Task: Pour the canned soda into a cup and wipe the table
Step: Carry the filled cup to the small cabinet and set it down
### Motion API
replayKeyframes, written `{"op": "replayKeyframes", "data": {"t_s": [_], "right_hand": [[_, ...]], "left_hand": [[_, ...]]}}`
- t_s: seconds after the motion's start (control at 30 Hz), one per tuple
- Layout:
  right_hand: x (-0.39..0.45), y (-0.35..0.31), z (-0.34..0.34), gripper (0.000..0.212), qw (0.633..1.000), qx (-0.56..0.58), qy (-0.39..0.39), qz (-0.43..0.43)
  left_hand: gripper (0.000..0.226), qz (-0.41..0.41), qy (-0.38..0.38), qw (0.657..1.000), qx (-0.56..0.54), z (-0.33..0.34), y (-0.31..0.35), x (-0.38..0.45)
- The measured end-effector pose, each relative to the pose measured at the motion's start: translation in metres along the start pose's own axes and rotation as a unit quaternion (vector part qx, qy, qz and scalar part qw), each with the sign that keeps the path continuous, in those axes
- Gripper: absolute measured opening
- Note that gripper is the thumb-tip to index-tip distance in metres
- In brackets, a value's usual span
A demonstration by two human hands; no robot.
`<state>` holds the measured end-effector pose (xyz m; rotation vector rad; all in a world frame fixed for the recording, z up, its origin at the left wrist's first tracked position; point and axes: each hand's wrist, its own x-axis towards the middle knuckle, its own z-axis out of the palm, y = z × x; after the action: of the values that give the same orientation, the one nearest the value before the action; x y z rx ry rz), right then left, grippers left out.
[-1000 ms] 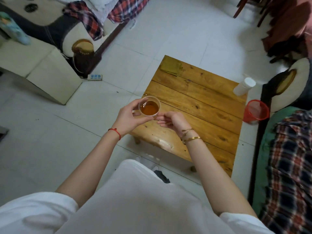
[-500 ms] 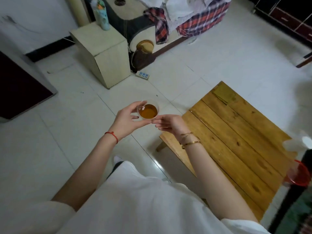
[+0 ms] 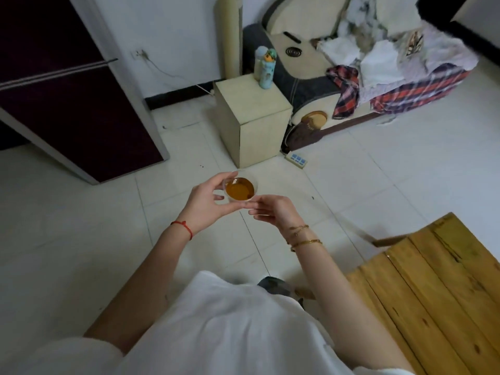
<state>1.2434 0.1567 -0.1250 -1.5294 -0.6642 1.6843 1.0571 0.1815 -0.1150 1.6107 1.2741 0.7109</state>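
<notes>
Dim, flat indoor light, soft motion blur (edges bowed by wide-angle).

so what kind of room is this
Most likely a living room in a home: a sofa draped with plaid cloth, a low wooden table on a tiled floor, and a small cabinet holding a bottle.

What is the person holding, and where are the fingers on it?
A clear cup of amber drink. The left hand grips its side near the rim; the right hand has fingertips at its near edge.
</notes>
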Motion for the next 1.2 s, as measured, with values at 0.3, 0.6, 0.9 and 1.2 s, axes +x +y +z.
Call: {"op": "replayKeyframes", "data": {"t_s": [0.3,0.6,0.9,1.2], "right_hand": [[0.091,-0.052,0.04,0.037,0.998,-0.037,-0.053,-0.018],[0.215,-0.138,0.044,0.037,0.997,-0.037,-0.055,-0.024],[0.343,-0.248,0.032,0.037,0.998,-0.031,-0.048,-0.018],[0.434,-0.312,0.025,0.035,1.0,0.0,-0.002,0.012]], "left_hand": [[0.071,-0.013,0.013,1.0,0.012,-0.065,-0.02,0.086],[0.072,0.002,0.015,0.999,0.033,-0.103,-0.024,0.231],[0.071,0.014,0.023,0.999,0.04,-0.129,-0.007,0.391],[0.072,0.016,-0.041,0.998,0.038,-0.145,-0.009,0.522]]}}
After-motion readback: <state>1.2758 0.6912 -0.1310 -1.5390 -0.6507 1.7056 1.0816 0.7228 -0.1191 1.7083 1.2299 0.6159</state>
